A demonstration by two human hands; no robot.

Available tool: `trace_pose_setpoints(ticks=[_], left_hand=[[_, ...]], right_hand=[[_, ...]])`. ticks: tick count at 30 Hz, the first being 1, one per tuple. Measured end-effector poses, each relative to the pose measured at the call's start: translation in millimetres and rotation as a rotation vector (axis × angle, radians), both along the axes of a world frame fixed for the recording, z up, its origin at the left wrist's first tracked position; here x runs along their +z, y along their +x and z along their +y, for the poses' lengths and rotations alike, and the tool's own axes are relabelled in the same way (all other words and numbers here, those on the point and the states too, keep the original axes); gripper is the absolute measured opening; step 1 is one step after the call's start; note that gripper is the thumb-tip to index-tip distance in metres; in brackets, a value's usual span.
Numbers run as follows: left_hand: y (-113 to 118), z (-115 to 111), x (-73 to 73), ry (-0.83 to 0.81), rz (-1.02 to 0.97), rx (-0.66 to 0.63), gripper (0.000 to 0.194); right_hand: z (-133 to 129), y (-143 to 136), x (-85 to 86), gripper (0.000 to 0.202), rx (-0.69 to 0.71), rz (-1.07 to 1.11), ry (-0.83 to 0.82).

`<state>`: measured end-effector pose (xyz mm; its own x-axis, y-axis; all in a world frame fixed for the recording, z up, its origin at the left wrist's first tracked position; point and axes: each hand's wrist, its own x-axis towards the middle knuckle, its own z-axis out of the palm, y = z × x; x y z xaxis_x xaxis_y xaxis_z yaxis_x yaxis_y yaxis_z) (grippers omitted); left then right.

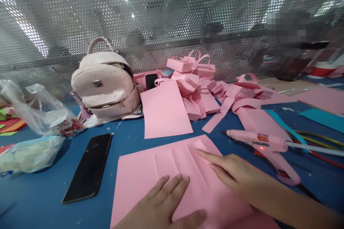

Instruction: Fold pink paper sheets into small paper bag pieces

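Note:
A large pink paper sheet (137,182) with several parallel creases lies in front of me on the blue table. My left hand (163,204) rests flat on its near part, fingers spread. My right hand (228,170) is at the sheet's right side, with the index finger stretched out and its tip touching the paper by the far end of a crease. The other fingers of that hand are curled or partly hidden. To the right of it lies a pink hot glue gun (258,141) with a lit orange light and a clear glue stick in its back.
A black phone (88,168) lies left of the sheet. Behind stand a pale pink backpack (107,82) and a heap of folded pink paper boxes (193,82). Another pink sheet (166,112) leans there. Plastic bags (32,154) are at far left, a perforated metal screen (166,14) at the back.

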<state>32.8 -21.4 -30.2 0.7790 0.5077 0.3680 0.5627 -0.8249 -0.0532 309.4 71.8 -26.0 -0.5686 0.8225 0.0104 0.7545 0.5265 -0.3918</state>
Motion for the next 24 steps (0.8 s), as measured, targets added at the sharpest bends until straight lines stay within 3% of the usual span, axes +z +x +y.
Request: trace_pose_setpoints(ticks=[3, 6, 7, 9, 11, 17, 24], left_hand=[[-6, 5, 14.5, -0.324, -0.166, 0.007, 0.033], [-14, 17, 33.4, -0.604, -0.246, 0.285, 0.031], [-17, 22, 39.0, -0.63, -0.229, 0.389, 0.029], [-22, 32, 48.0, -0.641, -0.156, 0.56, 0.042], [-27, 40, 53.5, -0.63, -0.118, 0.635, 0.05], [-37, 54, 60.8, -0.681, -0.058, 0.704, 0.049], [-45, 55, 60.2, -0.708, -0.145, 0.693, 0.036]], right_hand=[[-2, -5, 14.2, 0.052, 0.031, -0.068, -0.019], [-6, -10, 26.7, 0.053, 0.027, -0.161, -0.008], [-8, -12, 30.0, 0.053, 0.021, -0.18, 0.003], [-12, -14, 35.7, 0.054, 0.016, -0.199, 0.022], [-16, -16, 39.9, 0.057, 0.02, -0.209, 0.035], [-23, -16, 45.1, 0.057, 0.037, -0.199, 0.079], [-24, -9, 44.5, 0.051, 0.07, -0.179, 0.164]])
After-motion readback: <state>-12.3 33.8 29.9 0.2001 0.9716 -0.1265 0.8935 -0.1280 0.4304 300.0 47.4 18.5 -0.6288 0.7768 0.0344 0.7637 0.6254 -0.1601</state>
